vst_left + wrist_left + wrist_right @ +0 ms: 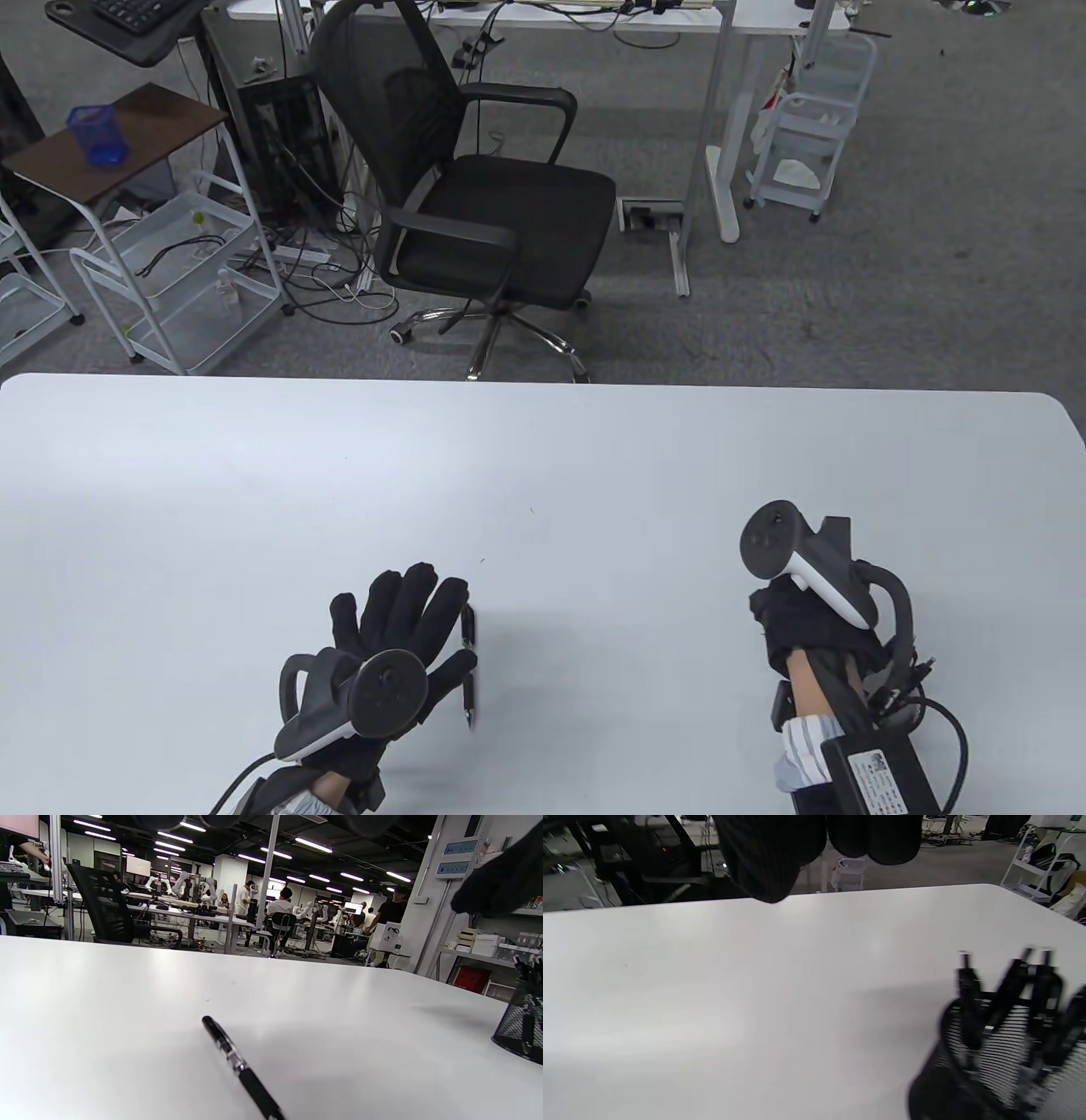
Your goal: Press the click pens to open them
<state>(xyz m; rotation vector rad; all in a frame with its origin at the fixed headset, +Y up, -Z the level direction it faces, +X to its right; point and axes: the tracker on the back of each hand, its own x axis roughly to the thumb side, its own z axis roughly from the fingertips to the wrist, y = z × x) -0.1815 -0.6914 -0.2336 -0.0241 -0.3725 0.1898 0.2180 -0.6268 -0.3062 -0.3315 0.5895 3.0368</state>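
A black click pen (468,666) lies free on the white table (543,458), just right of my left hand (399,615). That hand is open with its fingers spread, and its thumb lies close beside the pen's middle. The pen also shows in the left wrist view (237,1065), with no fingers on it. My right hand (785,624) hovers at the right under its tracker, and I see nothing in it. Its fingers (772,861) hang in at the top of the right wrist view. A black mesh pen holder (1001,1052) with several pens stands below and to the right of them.
The pen holder also shows at the right edge of the left wrist view (519,1027); in the table view it is hidden. A black office chair (475,204) stands beyond the table's far edge. White carts (170,280) stand on the floor at the left.
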